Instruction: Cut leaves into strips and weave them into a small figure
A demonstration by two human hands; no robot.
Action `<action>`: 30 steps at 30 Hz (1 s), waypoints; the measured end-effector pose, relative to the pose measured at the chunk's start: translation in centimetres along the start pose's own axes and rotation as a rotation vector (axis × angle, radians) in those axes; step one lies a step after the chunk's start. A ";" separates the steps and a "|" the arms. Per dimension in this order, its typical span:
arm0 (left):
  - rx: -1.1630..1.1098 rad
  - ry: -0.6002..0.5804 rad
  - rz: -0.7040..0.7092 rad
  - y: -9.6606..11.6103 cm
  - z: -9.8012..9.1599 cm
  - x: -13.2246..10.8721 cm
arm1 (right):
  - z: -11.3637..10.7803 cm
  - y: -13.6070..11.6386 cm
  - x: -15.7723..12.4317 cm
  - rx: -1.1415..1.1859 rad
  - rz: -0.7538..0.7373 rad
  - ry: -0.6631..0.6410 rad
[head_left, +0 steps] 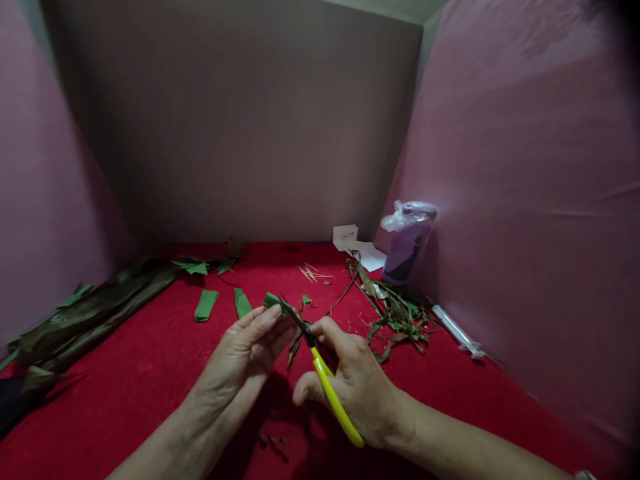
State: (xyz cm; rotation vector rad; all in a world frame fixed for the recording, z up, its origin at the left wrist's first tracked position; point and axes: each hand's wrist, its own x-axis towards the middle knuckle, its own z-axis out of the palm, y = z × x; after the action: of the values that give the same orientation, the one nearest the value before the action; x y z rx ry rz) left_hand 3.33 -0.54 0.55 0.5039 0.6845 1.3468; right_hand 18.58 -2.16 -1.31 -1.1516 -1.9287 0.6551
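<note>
Left hand [250, 353] pinching leaf strip [275, 301]; scissors [327, 383] gripped by right hand [357, 387].
Strip judged light, limp, easily torn; best pinched beside scissors.

"What's on the counter [150, 400]?"
"Red cloth covers it. Long dark leaves [85, 320] lie along its left side."
"And in the middle?"
"Two green leaf pieces [206, 305], with thin pale sticks [313, 273] farther back."
"On the right?"
"A heap of leaf trimmings [400, 317], a purple bottle [406, 247] standing by white paper [367, 255], and a clear tube [455, 329]."

This is a makeshift craft corner (pink cloth walls [525, 167]), its red tabletop [150, 373] strewn with leaf scraps [400, 317].
</note>
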 end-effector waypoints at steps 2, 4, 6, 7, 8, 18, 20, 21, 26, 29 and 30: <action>0.008 0.006 0.004 0.0 0.0 0.0 | 0.0 0.0 0.0 0.002 0.000 0.001; 0.012 0.008 0.003 0.0 0.0 -0.1 | -0.1 -0.1 0.1 0.002 -0.003 0.000; 0.011 -0.005 0.005 0.0 0.0 -0.1 | -0.1 -0.1 0.1 0.006 -0.006 -0.005; 0.013 -0.013 0.008 0.1 -0.1 -0.1 | -0.1 -0.1 0.1 0.007 -0.006 -0.007; 0.018 -0.021 0.011 0.1 -0.1 -0.1 | -0.1 -0.1 0.1 0.008 -0.006 -0.009; 0.118 -0.049 0.046 0.5 -0.6 0.3 | -0.4 0.0 0.0 -0.048 0.018 -0.028; 0.140 -0.070 0.051 0.6 -0.7 0.4 | -0.5 -0.1 0.1 -0.049 0.013 -0.032; 0.148 -0.079 0.052 0.6 -0.8 0.4 | -0.6 -0.1 0.1 -0.049 0.009 -0.034; 0.146 -0.087 0.054 0.9 -0.8 0.4 | -0.7 -0.2 0.0 -0.050 -0.013 -0.027; 0.159 -0.035 0.055 1.0 -0.6 0.4 | -0.6 0.0 0.0 -0.001 -0.002 -0.019; 0.175 -0.018 0.057 1.0 -0.6 0.4 | -0.5 0.2 0.0 0.046 0.006 -0.015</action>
State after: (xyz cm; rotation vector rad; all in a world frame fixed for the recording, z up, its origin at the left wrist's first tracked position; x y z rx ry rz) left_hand 2.24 -0.04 0.73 0.6791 0.7819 1.3401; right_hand 19.10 -2.02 -1.13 -1.1276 -1.9134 0.7097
